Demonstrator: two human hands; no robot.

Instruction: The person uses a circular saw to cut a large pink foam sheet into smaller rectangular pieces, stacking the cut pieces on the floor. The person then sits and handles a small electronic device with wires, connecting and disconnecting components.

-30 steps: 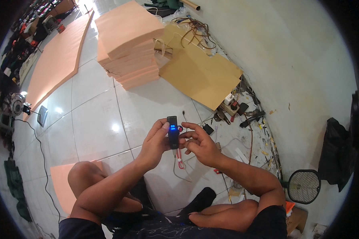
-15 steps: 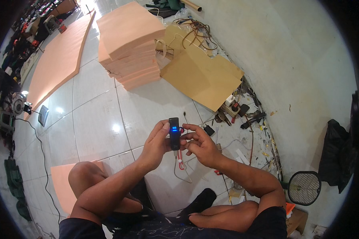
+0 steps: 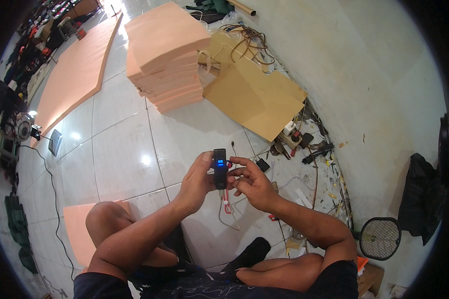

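Note:
I sit on a white tiled floor (image 3: 119, 149) and hold a small black device (image 3: 219, 167) with a lit blue indicator upright in front of me. My left hand (image 3: 197, 182) grips its left side and back. My right hand (image 3: 252, 182) touches its right edge with spread fingertips. A thin wire with a red part (image 3: 226, 207) hangs from the device's lower end toward the floor.
A stack of orange foam sheets (image 3: 164, 55) and a cardboard sheet (image 3: 257, 99) lie ahead. Tools and cables (image 3: 304, 142) are scattered along the wall at right. A round mesh racket (image 3: 380, 238) lies at right. A long foam sheet (image 3: 77, 70) stretches left.
The device and both hands have shifted slightly; the right hand's fingers have opened and moved along the device's right side.

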